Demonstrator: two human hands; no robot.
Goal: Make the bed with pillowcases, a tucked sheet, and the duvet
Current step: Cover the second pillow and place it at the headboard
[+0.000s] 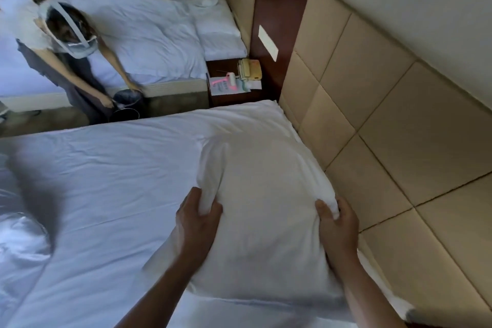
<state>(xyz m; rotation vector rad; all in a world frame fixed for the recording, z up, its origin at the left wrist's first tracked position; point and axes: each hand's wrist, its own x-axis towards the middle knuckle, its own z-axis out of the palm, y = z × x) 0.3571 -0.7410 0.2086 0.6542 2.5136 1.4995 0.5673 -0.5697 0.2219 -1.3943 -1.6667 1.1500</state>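
Left hand [198, 217] and right hand [336, 221] each pinch the pillow [266, 181]; keep corners level, seat it against the headboard [372, 114] on the right.

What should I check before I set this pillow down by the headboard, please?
1. Left hand grips the pillow: ok.
2. Right hand grips its other corner: ok.
3. The pillow fully cased: cannot tell, opening hidden.
4. Sheet lies flat: ok, light creases.
5. Sheet tucked in: cannot tell.
6. Duvet clear of the landing spot: ok, bunched at the left.
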